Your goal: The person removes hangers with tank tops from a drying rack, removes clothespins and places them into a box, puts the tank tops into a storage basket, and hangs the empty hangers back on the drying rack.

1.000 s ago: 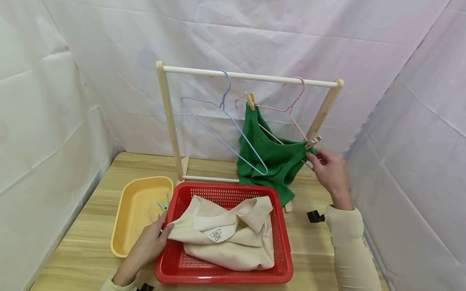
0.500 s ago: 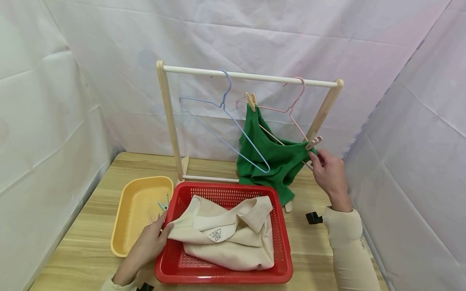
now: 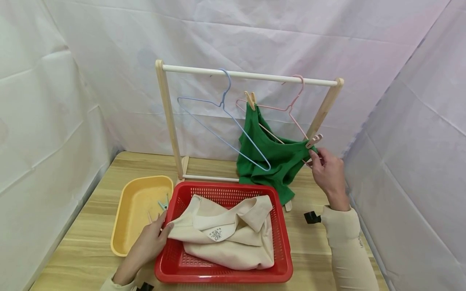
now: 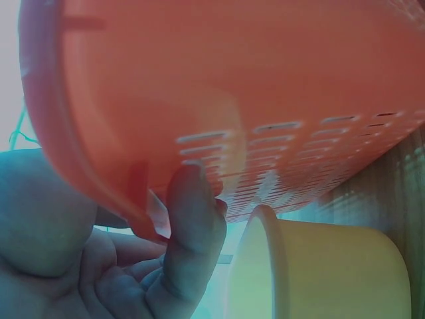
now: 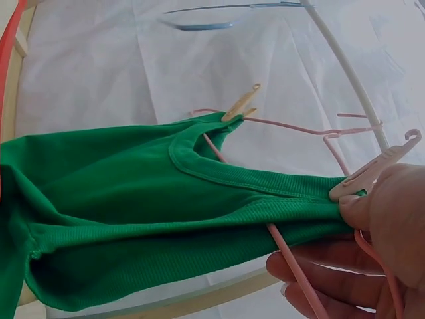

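Note:
My right hand [image 3: 329, 171] pinches the shoulder of a green tank top [image 3: 278, 157] hung on a pink hanger [image 3: 296, 95]. Just above the fingertips, a pale pink clothespin [image 5: 375, 166] clamps that shoulder to the hanger. At the far shoulder stands a yellowish clothespin [image 3: 250, 100]. My left hand [image 3: 147, 242] holds the left rim of a red basket [image 3: 223, 279], with the thumb over the edge; in the left wrist view, fingers [image 4: 192, 232] curl under the rim. Inside the basket lies a folded cream garment [image 3: 233, 242] with a printed label, its corner beside the left thumb.
A blue hanger [image 3: 223, 106] hangs from the white rod [image 3: 262, 76] of a wooden rack, overlapping the green top in the head view. Left of the basket, a yellow tray [image 3: 125, 202] holds a mint clothespin [image 3: 164, 204] and a pink one. White cloth walls [image 3: 109, 40] enclose the table.
The blue hanger has turned slightly on the rod. My right forearm has shifted a little to the left while the fingers stay at the green shoulder. The left hand has not moved.

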`<state>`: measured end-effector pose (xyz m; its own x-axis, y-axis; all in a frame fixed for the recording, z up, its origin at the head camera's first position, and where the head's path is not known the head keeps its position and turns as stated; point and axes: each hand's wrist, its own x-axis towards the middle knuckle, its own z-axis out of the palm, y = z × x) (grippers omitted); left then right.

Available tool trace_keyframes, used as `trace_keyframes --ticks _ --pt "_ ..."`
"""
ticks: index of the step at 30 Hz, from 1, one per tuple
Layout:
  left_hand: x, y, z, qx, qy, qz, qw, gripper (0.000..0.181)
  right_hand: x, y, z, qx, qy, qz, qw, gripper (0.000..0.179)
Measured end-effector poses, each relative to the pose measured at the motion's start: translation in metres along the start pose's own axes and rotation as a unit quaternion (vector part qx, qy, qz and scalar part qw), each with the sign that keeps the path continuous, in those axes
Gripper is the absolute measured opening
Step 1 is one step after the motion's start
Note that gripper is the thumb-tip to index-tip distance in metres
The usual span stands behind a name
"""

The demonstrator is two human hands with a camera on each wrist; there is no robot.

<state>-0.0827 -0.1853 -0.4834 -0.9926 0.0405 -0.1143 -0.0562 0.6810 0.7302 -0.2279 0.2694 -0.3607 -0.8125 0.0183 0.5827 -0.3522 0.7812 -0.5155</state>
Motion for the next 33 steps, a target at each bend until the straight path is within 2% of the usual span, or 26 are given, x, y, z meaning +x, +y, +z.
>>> trace_keyframes --ticks 12,33 --pt "0.001 0.001 0.0 -0.003 -0.005 -0.006 1.0 0.052 0.001 -0.01 -0.009 0.074 0.0 0.028 0.9969 0.028" --pt "0.0 -0.001 0.001 0.005 -0.005 -0.003 1.0 0.055 -0.008 -0.026 -0.032 0.086 -0.002 0.035 0.9957 0.026"
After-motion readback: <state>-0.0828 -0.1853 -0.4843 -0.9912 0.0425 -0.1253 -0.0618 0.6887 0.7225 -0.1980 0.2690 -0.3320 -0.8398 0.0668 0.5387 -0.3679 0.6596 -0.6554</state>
